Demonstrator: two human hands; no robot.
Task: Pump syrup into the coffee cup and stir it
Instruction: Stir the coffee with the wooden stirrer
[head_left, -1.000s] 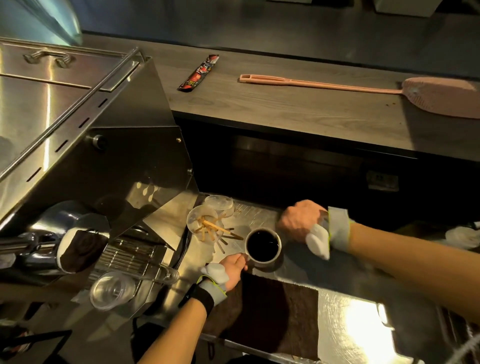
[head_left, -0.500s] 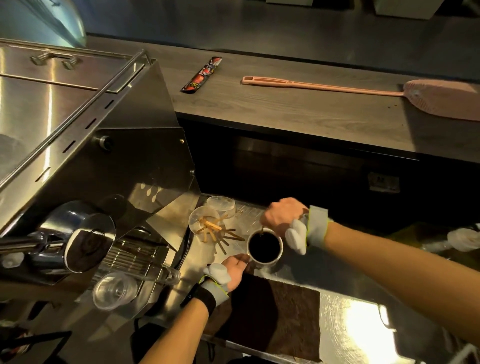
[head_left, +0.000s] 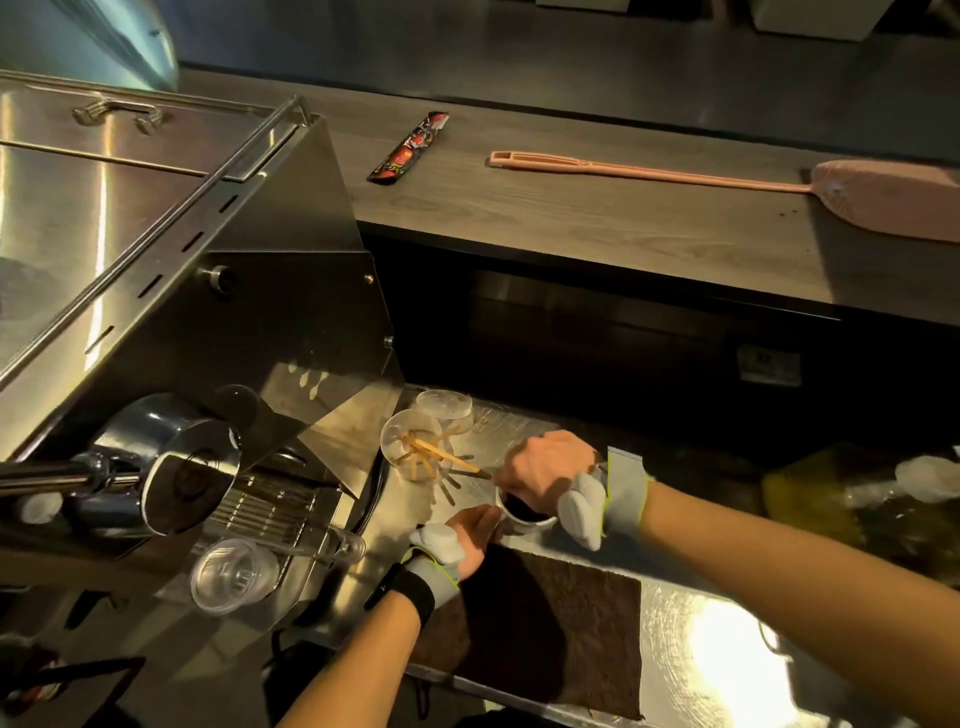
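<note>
A small white coffee cup (head_left: 524, 519) full of dark coffee stands on the steel counter (head_left: 727, 665). My left hand (head_left: 470, 535) grips its left side. My right hand (head_left: 545, 467) hovers over the cup's far rim and hides part of it. Its fingers are curled, with the fingertips closed at the near end of a wooden stir stick (head_left: 447, 457). That stick leans out of a clear plastic cup (head_left: 410, 447) holding several such sticks, just left of the coffee cup. Both wrists wear grey bands with white pads.
A steel espresso machine (head_left: 208, 312) fills the left side, with a clear cup (head_left: 234, 574) lying on its drip tray. A dark cloth (head_left: 545, 623) lies in front of the coffee cup. The raised wooden counter behind holds a pink fly swatter (head_left: 675, 174) and a red sachet (head_left: 410, 148).
My right hand has moved left from beside the cup to over its rim, reaching the stir stick's end. My left hand has kept its hold on the cup.
</note>
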